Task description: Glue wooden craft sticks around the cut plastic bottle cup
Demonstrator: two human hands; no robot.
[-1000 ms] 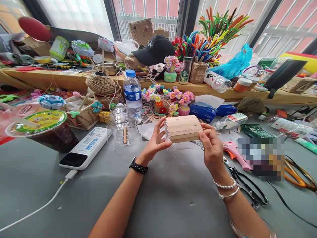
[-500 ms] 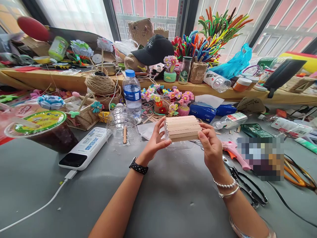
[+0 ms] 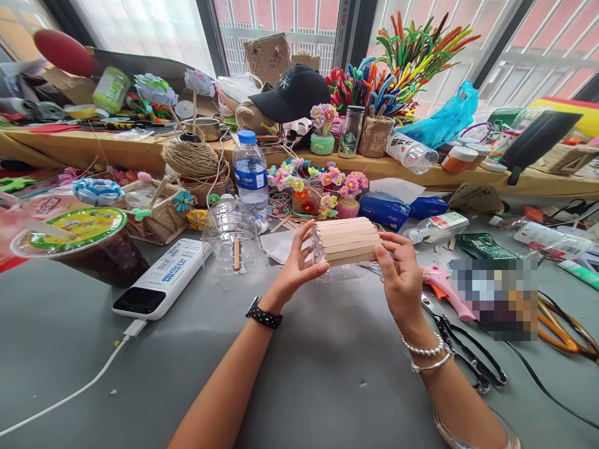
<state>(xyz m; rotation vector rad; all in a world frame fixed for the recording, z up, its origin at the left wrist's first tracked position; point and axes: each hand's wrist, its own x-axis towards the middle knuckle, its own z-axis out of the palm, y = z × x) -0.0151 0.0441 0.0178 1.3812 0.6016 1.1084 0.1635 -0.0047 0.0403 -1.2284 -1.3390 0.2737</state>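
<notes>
A clear plastic bottle piece covered with pale wooden sticks (image 3: 350,241) is held up above the grey table between both hands. My left hand (image 3: 299,265) grips its left end, where clear plastic shows, with the thumb below. My right hand (image 3: 400,268) pinches the right end of the sticks between thumb and fingers. Behind my left hand, a cut clear plastic bottle (image 3: 224,234) lies with one wooden stick (image 3: 236,254) by it. The underside of the held piece is hidden.
On the left are a lidded drink cup (image 3: 93,249) and a white power bank (image 3: 163,280) with a cable. A pink glue gun (image 3: 449,293) and black-handled scissors (image 3: 472,349) lie on the right. Behind stand a water bottle (image 3: 251,178) and a cluttered wooden shelf (image 3: 299,159).
The stick-covered piece has turned very slightly, and more clear plastic shows at its left end. Both hands keep their hold, and the view has shifted a little.
</notes>
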